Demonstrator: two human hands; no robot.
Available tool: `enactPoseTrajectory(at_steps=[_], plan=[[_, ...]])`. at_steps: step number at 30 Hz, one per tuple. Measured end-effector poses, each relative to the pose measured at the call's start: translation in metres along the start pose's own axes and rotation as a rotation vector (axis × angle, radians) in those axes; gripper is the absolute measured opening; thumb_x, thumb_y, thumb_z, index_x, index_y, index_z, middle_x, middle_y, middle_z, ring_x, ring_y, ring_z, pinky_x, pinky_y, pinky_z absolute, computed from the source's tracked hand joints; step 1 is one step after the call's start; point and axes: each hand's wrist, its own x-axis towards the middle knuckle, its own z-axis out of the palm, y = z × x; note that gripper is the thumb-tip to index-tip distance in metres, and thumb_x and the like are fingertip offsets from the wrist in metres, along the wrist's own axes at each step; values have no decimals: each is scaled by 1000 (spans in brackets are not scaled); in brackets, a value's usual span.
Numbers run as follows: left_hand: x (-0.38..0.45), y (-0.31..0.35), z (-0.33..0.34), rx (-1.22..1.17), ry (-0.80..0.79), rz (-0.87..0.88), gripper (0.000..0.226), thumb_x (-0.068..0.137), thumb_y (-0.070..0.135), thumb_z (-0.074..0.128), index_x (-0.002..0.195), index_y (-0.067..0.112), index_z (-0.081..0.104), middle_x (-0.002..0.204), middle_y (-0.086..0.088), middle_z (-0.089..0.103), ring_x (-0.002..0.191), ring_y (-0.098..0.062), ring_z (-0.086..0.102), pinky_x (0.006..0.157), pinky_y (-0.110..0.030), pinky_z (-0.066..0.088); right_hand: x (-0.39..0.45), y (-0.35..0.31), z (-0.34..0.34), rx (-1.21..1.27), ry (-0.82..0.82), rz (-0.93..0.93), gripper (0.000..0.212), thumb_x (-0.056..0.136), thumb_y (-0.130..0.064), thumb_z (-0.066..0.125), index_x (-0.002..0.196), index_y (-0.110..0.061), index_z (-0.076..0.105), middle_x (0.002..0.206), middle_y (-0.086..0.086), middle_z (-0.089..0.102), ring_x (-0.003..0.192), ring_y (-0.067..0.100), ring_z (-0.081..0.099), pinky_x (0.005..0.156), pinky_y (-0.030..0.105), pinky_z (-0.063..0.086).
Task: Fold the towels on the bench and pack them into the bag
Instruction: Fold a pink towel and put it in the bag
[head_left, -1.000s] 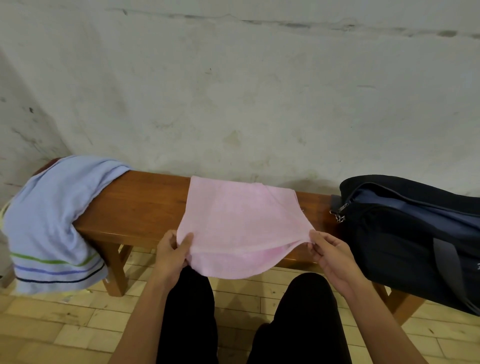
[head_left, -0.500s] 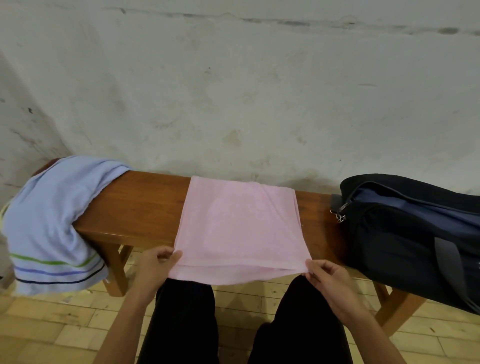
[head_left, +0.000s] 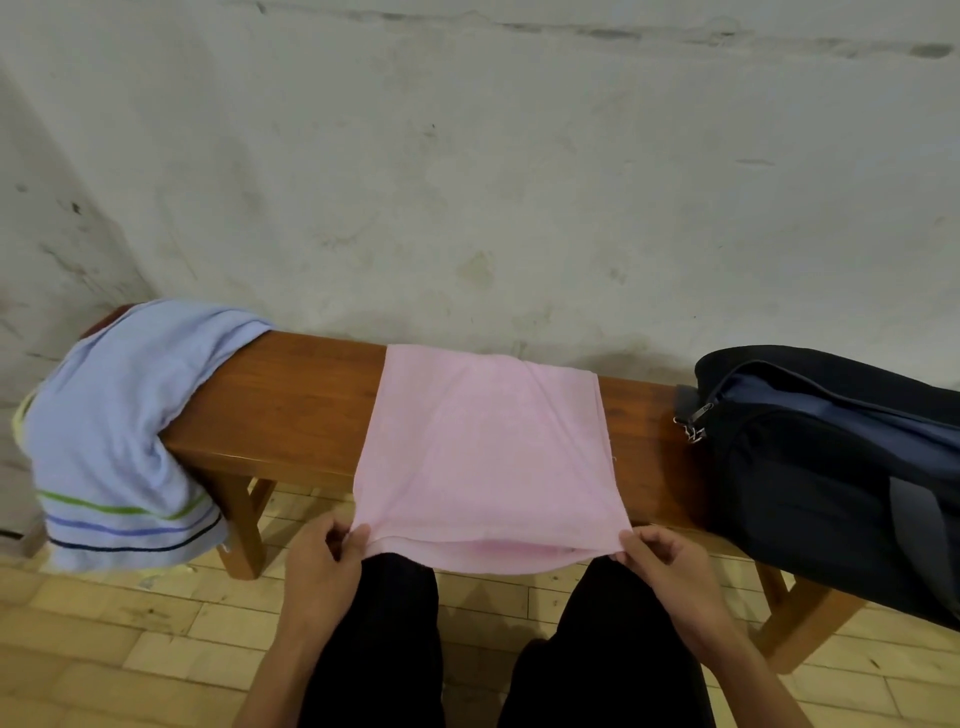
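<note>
A pink towel lies folded across the middle of the wooden bench, its near edge hanging over the front. My left hand pinches the towel's near left corner. My right hand pinches the near right corner. A light blue towel with green and blue stripes is draped unfolded over the bench's left end. A dark navy bag sits on the right end, its top zipper open.
A bare plaster wall rises right behind the bench. My legs in black trousers are just in front of it, above a tiled floor.
Both hands drew the pink towel's near corners down and toward me, pulling the fabric flat and straight over the bench. The blue towel and bag stayed put.
</note>
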Motion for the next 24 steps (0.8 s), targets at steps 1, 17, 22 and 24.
enactPoseTrajectory(at_steps=[1, 17, 22, 24], plan=[[-1, -1, -2, -7, -26, 7, 13, 93, 17, 64, 81, 12, 60, 80, -4, 64, 78, -18, 60, 70, -31, 48, -1, 0, -1, 10, 2, 3, 9, 92, -24, 68, 89, -20, 75, 80, -9, 74, 82, 12, 72, 68, 21, 53], [3, -5, -16, -222, -138, -110, 6, 86, 14, 74, 80, 12, 74, 82, -4, 71, 85, -21, 65, 68, -27, 49, -1, 2, -7, 40, 12, 43, 6, 90, -21, 70, 91, -17, 75, 78, -5, 74, 86, 16, 71, 67, 22, 50], [7, -7, -16, -42, -137, 13, 14, 86, 17, 74, 76, 27, 72, 83, 7, 71, 83, -13, 64, 71, -23, 48, -2, 5, -7, 42, 38, 38, 5, 90, -17, 70, 93, -17, 74, 86, -4, 75, 84, 15, 71, 65, 21, 52], [6, -9, -16, -49, -135, 13, 13, 87, 16, 73, 77, 25, 72, 83, 7, 71, 85, -14, 64, 75, -27, 50, -2, 6, -7, 62, 62, 30, 8, 90, -15, 69, 98, -19, 70, 93, -5, 73, 82, 15, 71, 62, 20, 53]])
